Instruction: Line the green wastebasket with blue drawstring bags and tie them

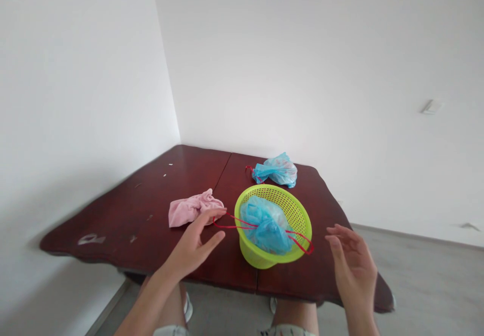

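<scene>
A lime-green plastic basket point(298, 214) stands on the table, holding a blue plastic bag point(270, 227) drawn together with a red drawstring point(302, 240). The string's loops stick out over the rim on both sides. My left hand point(196, 243) is open to the left of the basket, fingers stretched and thumb apart. The left loop lies right by its fingertips; whether they touch I cannot tell. Off the basket's right side, my right hand point(353, 265) is open and holds nothing, its fingers slightly bent. Behind my left hand lies a crumpled pink cloth point(189, 208).
A second blue bag point(280, 170) with a red drawstring lies at the back of the dark red wooden table point(151, 190), close to the wall point(302, 74). Small paper scraps and a torn sticker point(91, 239) mark the left side. My legs are under the front edge.
</scene>
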The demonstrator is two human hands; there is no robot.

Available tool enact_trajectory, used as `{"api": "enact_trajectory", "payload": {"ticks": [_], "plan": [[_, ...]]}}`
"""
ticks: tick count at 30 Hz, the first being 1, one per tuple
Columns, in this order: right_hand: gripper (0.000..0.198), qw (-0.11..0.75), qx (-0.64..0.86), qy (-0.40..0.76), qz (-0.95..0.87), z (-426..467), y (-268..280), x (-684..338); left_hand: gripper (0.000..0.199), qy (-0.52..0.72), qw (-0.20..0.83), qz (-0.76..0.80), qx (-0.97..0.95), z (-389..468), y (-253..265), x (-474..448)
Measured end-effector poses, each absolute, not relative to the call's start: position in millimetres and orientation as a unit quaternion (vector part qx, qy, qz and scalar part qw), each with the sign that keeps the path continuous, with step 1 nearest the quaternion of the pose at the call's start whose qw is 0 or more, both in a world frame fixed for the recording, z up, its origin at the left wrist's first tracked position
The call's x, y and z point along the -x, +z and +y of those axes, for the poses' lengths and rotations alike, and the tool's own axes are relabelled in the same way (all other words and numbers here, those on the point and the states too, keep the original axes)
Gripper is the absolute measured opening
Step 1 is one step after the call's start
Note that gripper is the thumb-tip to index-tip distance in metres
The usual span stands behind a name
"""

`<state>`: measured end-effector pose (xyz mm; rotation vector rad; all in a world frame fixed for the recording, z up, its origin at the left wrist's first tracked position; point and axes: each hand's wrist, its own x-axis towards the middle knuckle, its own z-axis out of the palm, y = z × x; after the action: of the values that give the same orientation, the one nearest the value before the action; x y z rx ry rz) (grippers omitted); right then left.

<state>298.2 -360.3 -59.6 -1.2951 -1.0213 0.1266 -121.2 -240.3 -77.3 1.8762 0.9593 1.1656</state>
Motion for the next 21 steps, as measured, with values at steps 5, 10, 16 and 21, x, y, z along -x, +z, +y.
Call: {"api": "enact_trajectory", "payload": {"ticks": [5,10,16,21], "plan": [[0.038,0.53,0.511,-0.001,-0.677,-368,-38,-259,0.078,0.375,0.227,0.329,-0.837,-253,-59,91],[0.044,0.481,0.52,0.016,-0.706,-353,-52,-234,0.088,0.28,0.148,0.305,-0.898,-245,-9,37],[0.041,0.54,0.542,-0.036,-0.643,-379,-93,-244,0.034,0.171,0.131,0.313,-0.925,-217,22,-11],[0.036,0.557,0.589,-0.058,-0.582,-422,-133,-291,0.019,0.252,0.264,0.308,-0.879,-160,54,-26]]}}
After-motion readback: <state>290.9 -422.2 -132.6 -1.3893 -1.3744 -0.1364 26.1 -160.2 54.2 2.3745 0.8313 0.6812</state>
